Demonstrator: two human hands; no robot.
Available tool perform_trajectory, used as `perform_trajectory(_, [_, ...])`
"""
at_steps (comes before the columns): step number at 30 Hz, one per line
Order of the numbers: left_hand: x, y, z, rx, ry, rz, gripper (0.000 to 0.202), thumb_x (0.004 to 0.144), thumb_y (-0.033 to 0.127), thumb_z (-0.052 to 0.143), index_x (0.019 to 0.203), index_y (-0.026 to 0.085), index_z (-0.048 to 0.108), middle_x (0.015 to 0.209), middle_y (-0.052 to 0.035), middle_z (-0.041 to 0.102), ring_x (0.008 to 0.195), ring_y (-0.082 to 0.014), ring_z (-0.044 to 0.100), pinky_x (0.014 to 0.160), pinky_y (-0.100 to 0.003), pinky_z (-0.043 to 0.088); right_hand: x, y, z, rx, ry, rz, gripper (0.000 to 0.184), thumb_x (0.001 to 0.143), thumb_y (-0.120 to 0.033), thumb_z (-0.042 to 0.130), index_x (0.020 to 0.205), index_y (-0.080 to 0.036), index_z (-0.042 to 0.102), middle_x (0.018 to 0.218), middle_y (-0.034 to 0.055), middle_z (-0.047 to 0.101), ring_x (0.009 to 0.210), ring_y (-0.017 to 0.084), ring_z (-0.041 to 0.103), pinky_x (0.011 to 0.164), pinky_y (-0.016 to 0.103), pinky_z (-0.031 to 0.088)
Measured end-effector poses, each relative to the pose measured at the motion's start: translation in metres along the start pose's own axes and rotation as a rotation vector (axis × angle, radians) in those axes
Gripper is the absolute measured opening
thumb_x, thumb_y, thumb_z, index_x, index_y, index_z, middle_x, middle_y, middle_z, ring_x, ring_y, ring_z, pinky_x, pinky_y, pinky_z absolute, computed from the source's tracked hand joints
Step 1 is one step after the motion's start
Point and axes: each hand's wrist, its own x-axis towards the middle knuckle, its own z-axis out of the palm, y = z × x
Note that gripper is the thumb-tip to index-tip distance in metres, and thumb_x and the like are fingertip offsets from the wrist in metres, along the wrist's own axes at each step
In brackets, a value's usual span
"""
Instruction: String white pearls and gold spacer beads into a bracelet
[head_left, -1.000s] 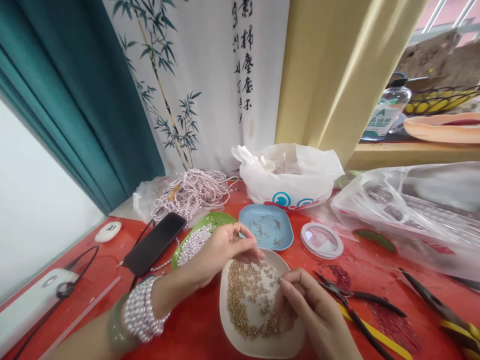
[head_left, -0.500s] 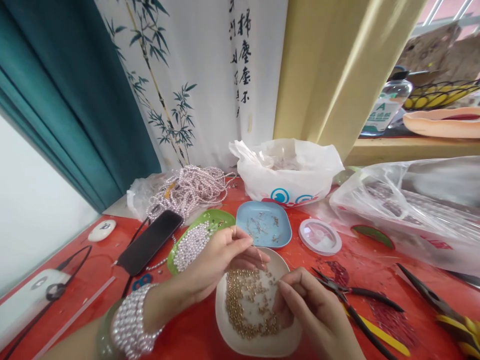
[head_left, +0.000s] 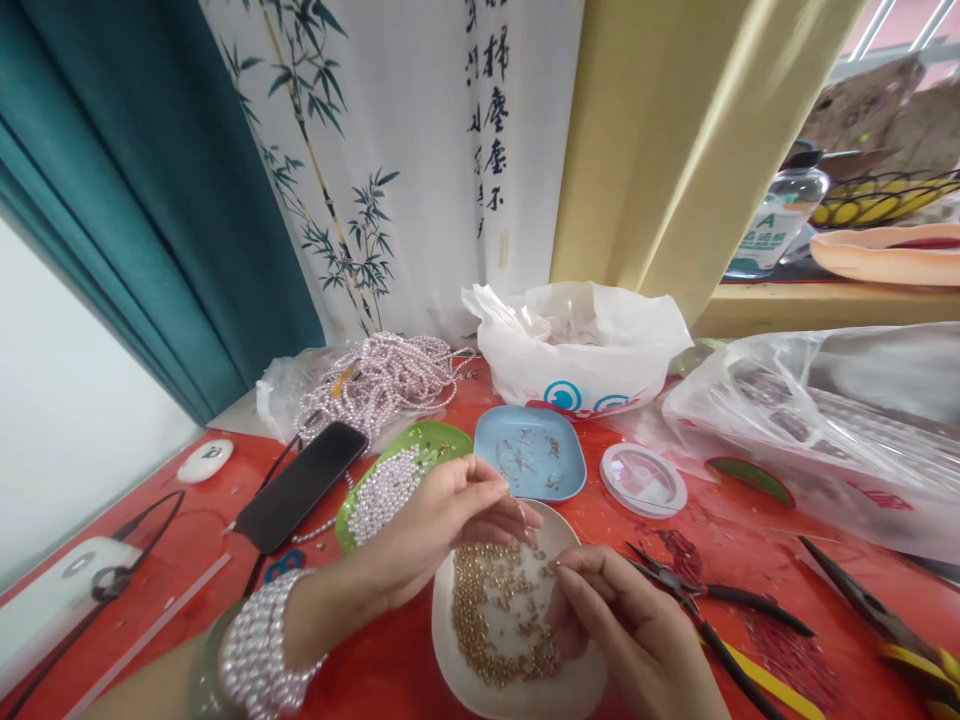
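- Left hand (head_left: 461, 508): loosely curled above the cream tray (head_left: 517, 702); cannot tell whether gripping.
- Right hand (head_left: 626, 615): thumb and forefinger pinched together, any contents too small to tell.
- Gold beads (head_left: 471, 612) lie in that tray on the table (head_left: 379, 670).

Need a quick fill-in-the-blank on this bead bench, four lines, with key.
1. The beads in the cream tray are coloured ____.
2. The hand with pearl strands around its wrist is the person's ____ one.
3. The tray between the green tray and the round clear-lidded container is coloured ____.
4. In the picture, the dark phone lies to the ____ of the green tray.

Missing words: gold; left; blue; left.
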Motion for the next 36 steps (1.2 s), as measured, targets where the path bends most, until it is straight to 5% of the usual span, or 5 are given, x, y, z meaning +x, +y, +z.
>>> perform_trajectory(6, [0.003, 0.001, -0.001, 0.11, -0.016, 0.015, 0.014, 0.079, 0.026, 0.051, 0.074, 0.016, 0.045, 0.079, -0.0091, 0.067, 0.076, -0.0155, 0.062, 0.069, -0.028, 0.045, 0.0, 0.0, 0.0, 0.006, 0.001, -0.024, 0.025, 0.078, -0.042, 0.054, 0.069, -0.019, 0.053, 0.054, -0.0025, 0.057, 0.044, 0.009, 0.054, 0.045, 0.019, 0.042])
perform_trajectory(17, [0.007, -0.011, -0.014, 0.772, -0.125, 0.058, 0.013, 0.075, 0.029, 0.052, 0.078, 0.017, 0.057, 0.084, -0.0053, 0.065, 0.079, -0.0191, 0.059, 0.069, -0.03, 0.043, -0.001, 0.001, 0.0, -0.009, -0.021, -0.037, 0.026, 0.079, -0.043, 0.051, 0.068, -0.019, 0.052, 0.054, -0.0026, 0.054, 0.045, 0.01, 0.052, 0.045, 0.02, 0.042])
perform_trajectory(24, [0.005, -0.001, -0.012, 0.75, -0.235, 0.031, 0.014, 0.075, 0.028, 0.051, 0.08, 0.016, 0.058, 0.088, -0.0062, 0.065, 0.081, -0.0187, 0.059, 0.07, -0.029, 0.043, -0.002, 0.0, 0.0, -0.003, -0.024, -0.032, 0.027, 0.078, -0.043, 0.052, 0.067, -0.018, 0.052, 0.053, -0.003, 0.055, 0.044, 0.009, 0.051, 0.044, 0.019, 0.041])
perform_trajectory(29, [0.011, 0.015, -0.028, 0.687, -0.154, 0.082, 0.006, 0.076, 0.021, 0.048, 0.075, 0.017, 0.052, 0.079, -0.0046, 0.066, 0.078, -0.0161, 0.06, 0.07, -0.028, 0.043, -0.002, -0.001, 0.0, -0.026, -0.024, -0.028, 0.027, 0.078, -0.044, 0.052, 0.068, -0.019, 0.052, 0.054, -0.0027, 0.055, 0.044, 0.01, 0.052, 0.045, 0.02, 0.041])
perform_trajectory(36, [0.025, 0.034, -0.083, 0.847, 0.077, 0.198, 0.003, 0.073, 0.019, 0.049, 0.073, 0.017, 0.051, 0.077, -0.0055, 0.065, 0.075, -0.0166, 0.06, 0.065, -0.027, 0.042, -0.002, -0.004, 0.001, -0.095, 0.0, -0.04, 0.029, 0.077, -0.047, 0.051, 0.066, -0.02, 0.052, 0.051, -0.0031, 0.052, 0.044, 0.011, 0.051, 0.044, 0.021, 0.042])
